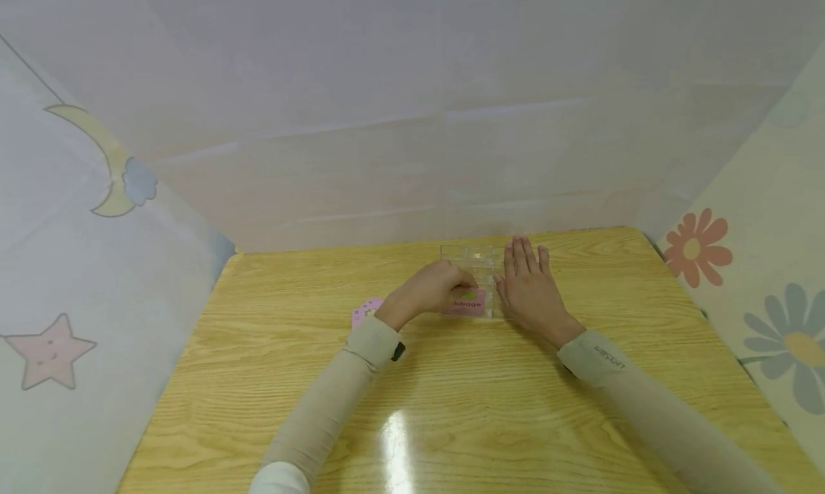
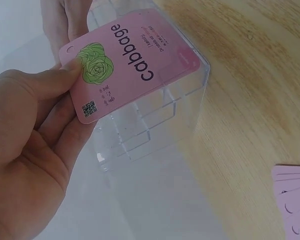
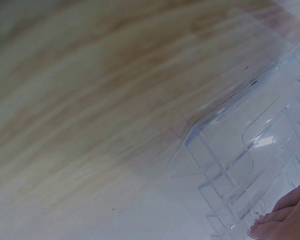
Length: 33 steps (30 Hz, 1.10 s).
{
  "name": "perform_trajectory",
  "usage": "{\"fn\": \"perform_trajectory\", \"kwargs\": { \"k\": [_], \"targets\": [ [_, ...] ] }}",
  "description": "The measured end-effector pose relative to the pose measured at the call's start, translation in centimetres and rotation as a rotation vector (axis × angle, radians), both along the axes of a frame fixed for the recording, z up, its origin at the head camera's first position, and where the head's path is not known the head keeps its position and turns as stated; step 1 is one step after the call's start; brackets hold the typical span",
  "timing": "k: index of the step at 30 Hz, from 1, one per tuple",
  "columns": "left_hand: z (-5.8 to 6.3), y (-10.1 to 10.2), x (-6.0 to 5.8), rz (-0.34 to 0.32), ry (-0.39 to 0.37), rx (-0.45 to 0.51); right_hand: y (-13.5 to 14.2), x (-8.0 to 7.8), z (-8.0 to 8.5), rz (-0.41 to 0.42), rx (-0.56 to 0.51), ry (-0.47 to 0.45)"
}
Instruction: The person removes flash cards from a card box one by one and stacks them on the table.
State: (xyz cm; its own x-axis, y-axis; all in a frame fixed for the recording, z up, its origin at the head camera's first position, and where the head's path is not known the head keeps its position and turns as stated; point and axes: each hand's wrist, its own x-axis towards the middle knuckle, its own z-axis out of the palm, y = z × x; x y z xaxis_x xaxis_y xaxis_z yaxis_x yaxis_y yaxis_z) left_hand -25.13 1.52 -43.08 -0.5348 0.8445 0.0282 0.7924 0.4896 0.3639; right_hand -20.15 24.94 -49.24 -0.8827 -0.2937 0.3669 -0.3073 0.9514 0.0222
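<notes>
My left hand [image 1: 438, 286] pinches a pink cabbage flashcard [image 2: 135, 62] between thumb and fingers at its picture end. The card bears a green cabbage drawing, the printed word and a small QR code. Its far end overlaps the front tier of a clear plastic tiered rack [image 2: 177, 102]. At the rack's right side rests my right hand [image 1: 531, 293], its fingers straight and pointing away from me. In the right wrist view the rack [image 3: 225, 165] shows stepped transparent walls, with fingertips [image 3: 270, 222] close against it at the lower right.
A fanned pile of pink cards [image 1: 366, 311] lies on the wooden table [image 1: 290, 379] left of the rack, partly behind my left wrist. A pale cloth wall [image 1: 361, 165] stands behind the table, with printed cloth sides to left and right.
</notes>
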Motion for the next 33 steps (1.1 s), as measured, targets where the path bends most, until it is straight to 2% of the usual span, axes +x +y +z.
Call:
{"fn": "perform_trajectory", "kwargs": {
  "k": [6, 19, 24, 33],
  "targets": [
    [0.2, 0.0, -0.1, -0.003, -0.002, -0.008, 0.0, -0.1, 0.0, -0.003, -0.008, -0.023],
    [0.9, -0.3, -0.2, 0.042, -0.014, -0.023, 0.0, 0.1, 0.1, -0.001, 0.014, -0.020],
    [0.9, -0.4, -0.4, 0.055, 0.003, -0.023, 0.0, 0.0, 0.2, -0.002, 0.013, -0.023],
    [1.9, -1.3, -0.7, 0.093, -0.018, 0.063, -0.1, 0.0, 0.1, -0.020, 0.018, -0.066]
  ]
}}
